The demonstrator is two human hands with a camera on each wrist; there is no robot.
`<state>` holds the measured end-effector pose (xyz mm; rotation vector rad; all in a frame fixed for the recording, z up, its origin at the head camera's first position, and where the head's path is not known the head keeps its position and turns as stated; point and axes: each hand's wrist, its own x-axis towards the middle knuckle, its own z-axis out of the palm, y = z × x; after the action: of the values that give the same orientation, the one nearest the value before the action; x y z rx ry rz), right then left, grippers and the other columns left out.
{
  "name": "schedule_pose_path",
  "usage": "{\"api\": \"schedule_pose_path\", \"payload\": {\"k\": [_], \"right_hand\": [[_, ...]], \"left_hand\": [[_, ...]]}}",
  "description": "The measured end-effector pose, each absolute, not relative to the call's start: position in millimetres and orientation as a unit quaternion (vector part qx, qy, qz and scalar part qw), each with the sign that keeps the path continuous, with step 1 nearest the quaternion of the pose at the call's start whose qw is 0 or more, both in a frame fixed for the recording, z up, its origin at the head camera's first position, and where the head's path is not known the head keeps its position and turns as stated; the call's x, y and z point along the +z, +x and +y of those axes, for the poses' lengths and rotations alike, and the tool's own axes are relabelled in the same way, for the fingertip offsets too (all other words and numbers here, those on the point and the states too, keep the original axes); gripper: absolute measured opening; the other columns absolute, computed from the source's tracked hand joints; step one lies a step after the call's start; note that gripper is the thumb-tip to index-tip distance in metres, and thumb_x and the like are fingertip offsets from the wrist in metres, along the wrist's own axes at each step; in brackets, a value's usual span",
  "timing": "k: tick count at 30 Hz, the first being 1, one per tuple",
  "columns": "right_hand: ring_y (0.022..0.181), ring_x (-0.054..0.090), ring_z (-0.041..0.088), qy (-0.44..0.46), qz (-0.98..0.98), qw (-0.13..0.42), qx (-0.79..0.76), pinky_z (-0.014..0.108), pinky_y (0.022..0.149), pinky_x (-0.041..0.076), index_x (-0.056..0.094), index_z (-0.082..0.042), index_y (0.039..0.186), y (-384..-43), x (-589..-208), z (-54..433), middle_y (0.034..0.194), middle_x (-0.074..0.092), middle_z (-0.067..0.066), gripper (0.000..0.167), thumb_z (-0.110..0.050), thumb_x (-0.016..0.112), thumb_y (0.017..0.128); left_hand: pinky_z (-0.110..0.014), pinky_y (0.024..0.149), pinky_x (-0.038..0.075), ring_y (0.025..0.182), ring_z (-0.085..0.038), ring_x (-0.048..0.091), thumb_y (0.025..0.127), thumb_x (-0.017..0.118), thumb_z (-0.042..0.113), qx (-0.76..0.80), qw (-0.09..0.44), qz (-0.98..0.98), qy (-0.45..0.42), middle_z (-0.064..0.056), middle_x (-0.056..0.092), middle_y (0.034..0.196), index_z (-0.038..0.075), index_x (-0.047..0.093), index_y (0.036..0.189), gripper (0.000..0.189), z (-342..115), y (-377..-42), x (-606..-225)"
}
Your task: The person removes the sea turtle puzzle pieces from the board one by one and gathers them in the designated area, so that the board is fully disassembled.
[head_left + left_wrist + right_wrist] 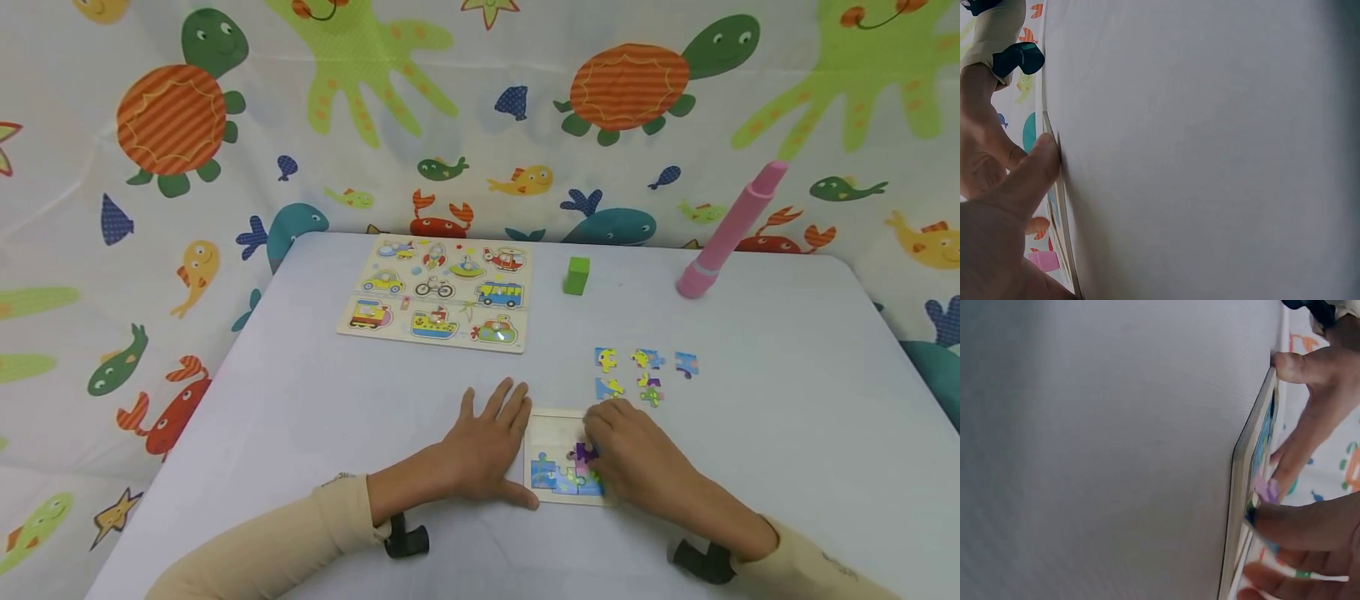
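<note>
A small wooden puzzle tray point(562, 413) lies in front of me, several joined blue pieces point(566, 481) along its lower part. My left hand point(480, 450) is spread flat at the tray's left side, its thumb point(1041, 159) on the near edge. Over the tray's right side, my right hand point(641, 450) pinches a jigsaw piece point(1266, 489) with purple on it, tilted up from the tray in the right wrist view. The fingers hide much of this piece and the tray's right edge.
Several loose jigsaw pieces point(649, 360) lie beyond the tray to the right. A vehicle peg puzzle board point(432, 343) sits at the back left. A green block point(577, 276) and a pink cylindrical toy point(731, 229) stand farther back. A patterned cloth point(465, 108) hangs behind the table.
</note>
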<state>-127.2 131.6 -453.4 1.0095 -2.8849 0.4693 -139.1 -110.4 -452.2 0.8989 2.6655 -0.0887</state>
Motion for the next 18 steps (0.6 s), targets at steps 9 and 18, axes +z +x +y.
{"api": "schedule_pose_path", "payload": {"k": [9,18], "right_hand": [[0.074,0.050,0.005,0.300,-0.908,-0.076,0.283,0.025,0.067,0.046,0.058,-0.021,0.080,-135.5,-442.7,138.9,0.076,0.053,-0.016,0.027,-0.002,0.076,0.089],[0.077,0.056,0.007,0.253,-0.909,-0.093,0.317,0.025,0.066,0.050,0.063,-0.019,0.087,-148.6,-435.2,159.9,0.081,0.061,-0.013,0.018,-0.005,0.072,0.093]], "left_hand": [[-0.069,0.115,0.022,0.157,-0.034,0.006,0.076,0.066,0.082,-0.034,0.168,0.935,0.311,-0.013,0.012,0.171,0.005,0.024,0.162,0.124,-110.0,-139.9,-452.4],[-0.069,0.115,0.022,0.157,-0.035,0.006,0.076,0.066,0.082,-0.030,0.164,0.935,0.312,-0.013,0.013,0.171,0.004,0.024,0.162,0.124,-110.1,-140.7,-453.8]]}}
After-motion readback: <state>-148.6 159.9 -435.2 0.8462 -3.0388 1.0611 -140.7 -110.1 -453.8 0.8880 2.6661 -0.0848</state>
